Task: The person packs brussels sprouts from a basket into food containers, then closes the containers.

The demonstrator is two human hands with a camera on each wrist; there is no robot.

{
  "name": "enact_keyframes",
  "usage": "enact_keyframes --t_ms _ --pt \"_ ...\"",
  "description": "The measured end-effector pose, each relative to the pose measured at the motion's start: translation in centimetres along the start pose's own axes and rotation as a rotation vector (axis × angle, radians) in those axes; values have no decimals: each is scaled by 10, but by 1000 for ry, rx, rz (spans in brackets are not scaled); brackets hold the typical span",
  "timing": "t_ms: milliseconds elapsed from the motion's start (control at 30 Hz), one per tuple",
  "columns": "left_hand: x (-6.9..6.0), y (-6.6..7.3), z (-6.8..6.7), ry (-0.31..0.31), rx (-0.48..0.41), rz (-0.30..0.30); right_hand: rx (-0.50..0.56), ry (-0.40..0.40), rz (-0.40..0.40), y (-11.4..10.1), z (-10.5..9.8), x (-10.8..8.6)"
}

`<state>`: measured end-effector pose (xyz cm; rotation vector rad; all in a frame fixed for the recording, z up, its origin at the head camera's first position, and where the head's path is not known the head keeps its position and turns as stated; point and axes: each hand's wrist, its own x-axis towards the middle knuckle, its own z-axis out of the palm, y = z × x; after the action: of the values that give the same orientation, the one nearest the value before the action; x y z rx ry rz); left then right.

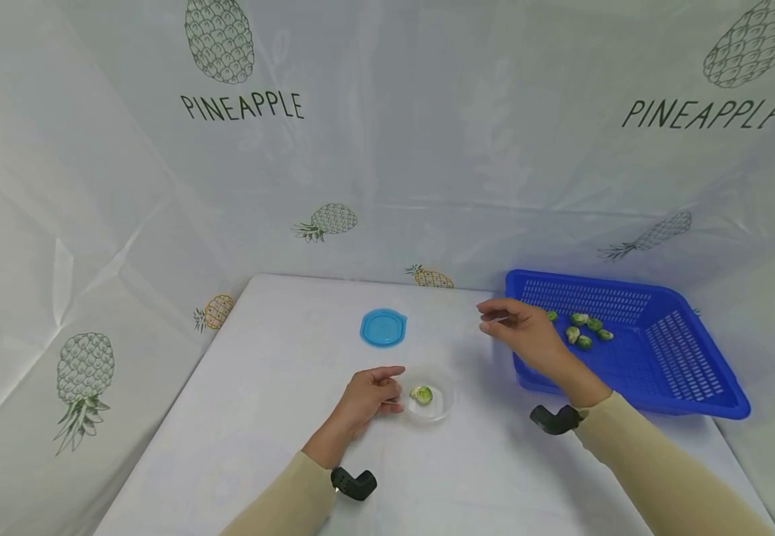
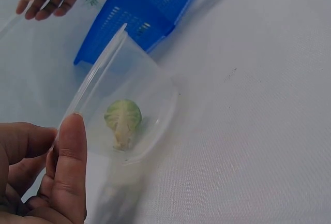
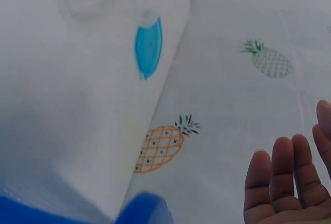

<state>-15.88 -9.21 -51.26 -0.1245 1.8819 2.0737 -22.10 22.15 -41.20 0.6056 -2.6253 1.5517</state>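
My left hand (image 1: 368,398) pinches the rim of a clear round plastic container (image 2: 152,87) between thumb and fingers, at its left side. Inside the container lies one Brussels sprout (image 2: 123,122), pale green with a whitish stem. My right hand (image 1: 528,333) hovers at the left side of a blue basket (image 1: 678,357); its fingers (image 3: 283,169) are loosely extended and nothing shows between them. Several more Brussels sprouts (image 1: 584,332) lie in the basket, and my right hand and forearm cover part of it in the head view.
A flat blue lid (image 1: 383,328) lies on the white table (image 1: 280,350), beyond the container. White sheeting (image 1: 427,164) printed with pineapples rises behind the table and along its sides. The basket takes up the table's far right corner.
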Motion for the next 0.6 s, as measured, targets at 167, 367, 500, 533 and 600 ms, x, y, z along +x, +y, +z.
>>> enact_keyframes --t_ms 167,367,500,533,600 --pt "0 0 -1 0 1 1 -15 -2 56 -2 -16 3" --pt "0 -1 -1 0 2 0 -48 -49 105 -7 -43 9" --pt "1 -2 -2 0 -2 -1 -80 -74 110 -7 -61 14" --pt "1 -2 -2 0 -3 -3 -90 -76 108 -6 -66 15" --pt "1 -2 -2 3 -4 -8 -118 -78 109 -2 -74 18"
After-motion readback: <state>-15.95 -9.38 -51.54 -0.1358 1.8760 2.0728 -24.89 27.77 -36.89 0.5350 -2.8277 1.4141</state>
